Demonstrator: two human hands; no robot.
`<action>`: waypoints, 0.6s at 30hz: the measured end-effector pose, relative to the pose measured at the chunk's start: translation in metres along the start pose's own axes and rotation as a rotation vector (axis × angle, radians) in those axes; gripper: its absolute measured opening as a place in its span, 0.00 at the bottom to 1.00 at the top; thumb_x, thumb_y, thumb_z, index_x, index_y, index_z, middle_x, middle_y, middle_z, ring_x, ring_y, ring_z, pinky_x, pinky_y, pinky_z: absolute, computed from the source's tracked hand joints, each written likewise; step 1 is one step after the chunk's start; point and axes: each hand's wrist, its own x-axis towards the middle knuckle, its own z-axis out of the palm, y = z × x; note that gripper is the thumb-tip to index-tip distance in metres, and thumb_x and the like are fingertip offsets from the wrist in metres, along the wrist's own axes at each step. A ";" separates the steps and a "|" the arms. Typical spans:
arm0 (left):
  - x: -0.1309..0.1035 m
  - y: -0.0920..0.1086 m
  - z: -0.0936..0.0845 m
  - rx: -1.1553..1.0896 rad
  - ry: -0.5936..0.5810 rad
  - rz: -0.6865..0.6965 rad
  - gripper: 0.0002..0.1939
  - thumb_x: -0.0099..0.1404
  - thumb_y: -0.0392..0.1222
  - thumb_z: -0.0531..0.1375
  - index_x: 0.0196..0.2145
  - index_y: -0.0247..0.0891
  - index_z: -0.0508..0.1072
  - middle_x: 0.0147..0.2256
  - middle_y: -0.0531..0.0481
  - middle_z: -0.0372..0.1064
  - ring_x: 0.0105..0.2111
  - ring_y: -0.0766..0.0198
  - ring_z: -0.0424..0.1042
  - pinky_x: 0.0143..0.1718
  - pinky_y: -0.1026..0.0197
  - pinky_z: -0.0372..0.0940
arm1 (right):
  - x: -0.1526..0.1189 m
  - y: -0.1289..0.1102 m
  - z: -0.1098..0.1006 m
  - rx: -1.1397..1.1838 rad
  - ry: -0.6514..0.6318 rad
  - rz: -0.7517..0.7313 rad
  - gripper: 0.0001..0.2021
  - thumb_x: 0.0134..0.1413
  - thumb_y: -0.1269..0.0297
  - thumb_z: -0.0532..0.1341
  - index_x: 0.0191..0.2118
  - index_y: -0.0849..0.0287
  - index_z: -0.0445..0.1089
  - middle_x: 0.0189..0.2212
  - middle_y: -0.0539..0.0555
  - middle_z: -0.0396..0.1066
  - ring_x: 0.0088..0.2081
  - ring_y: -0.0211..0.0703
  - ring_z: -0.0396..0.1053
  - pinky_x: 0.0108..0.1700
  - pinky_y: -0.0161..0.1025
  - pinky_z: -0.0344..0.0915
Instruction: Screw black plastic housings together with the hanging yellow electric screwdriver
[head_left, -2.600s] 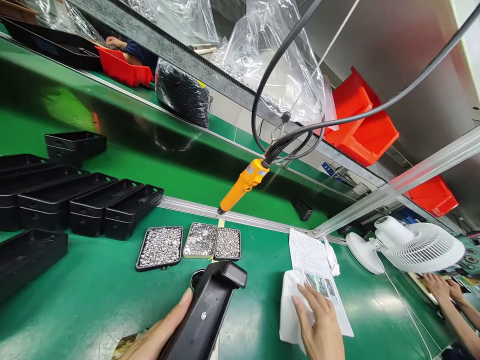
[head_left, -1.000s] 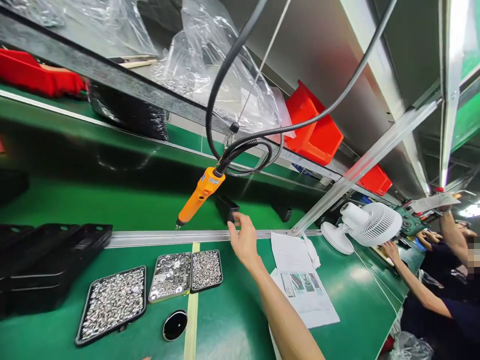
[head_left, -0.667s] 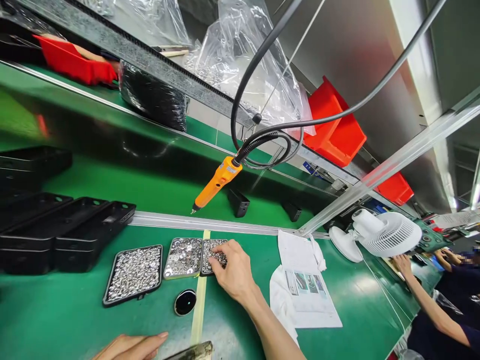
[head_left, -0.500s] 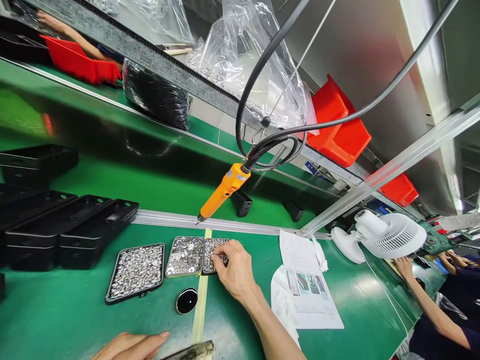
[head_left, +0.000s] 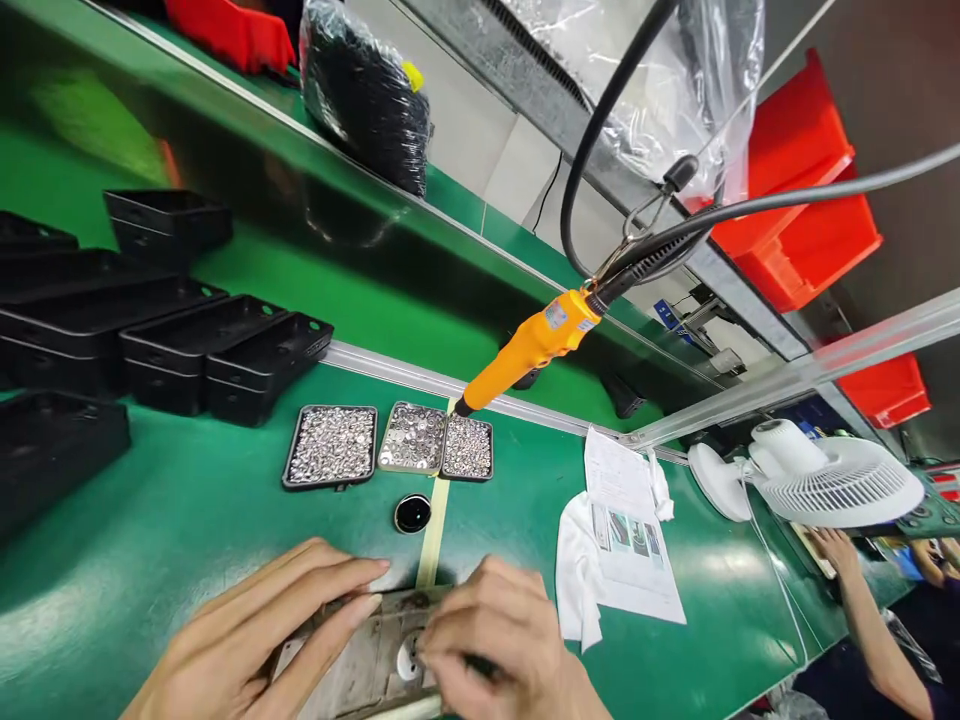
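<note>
A worn grey-brown plate-like fixture (head_left: pixel 360 665) lies at the bottom of the view. On it sits a small white round piece (head_left: pixel 409 656) with dark holes. My left hand (head_left: pixel 277 625) lies over the fixture's left part, its fingers stretched out. My right hand (head_left: pixel 502 640) is closed in a pinch beside the round piece; whatever its fingertips hold is too small and hidden to tell. Beyond are a tray of shiny metal parts (head_left: pixel 332 447), a tray of washers (head_left: pixel 413 437) and a smaller tray of tiny metal parts (head_left: pixel 469 448).
An orange electric screwdriver (head_left: pixel 529 350) hangs by its cable above the trays. A round black object (head_left: pixel 412 513) lies near yellow tape (head_left: pixel 433 540). Black housings (head_left: pixel 262 365) stand left; printed sheets (head_left: pixel 637 540), white cloth (head_left: pixel 581 570) and a fan (head_left: pixel 832 475) are right. A co-worker's arm (head_left: pixel 862 610) reaches in.
My right hand has left the small-parts tray and come down to the fixture. My left hand has moved up over the fixture. The camera view has tilted down, showing more of the fixture.
</note>
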 end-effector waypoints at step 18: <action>0.011 0.011 -0.005 -0.003 -0.043 -0.044 0.10 0.80 0.44 0.64 0.56 0.50 0.79 0.44 0.57 0.84 0.43 0.67 0.85 0.53 0.69 0.78 | -0.025 -0.016 -0.006 -0.474 -0.190 -0.280 0.12 0.79 0.66 0.62 0.54 0.66 0.82 0.47 0.54 0.90 0.39 0.43 0.84 0.31 0.43 0.75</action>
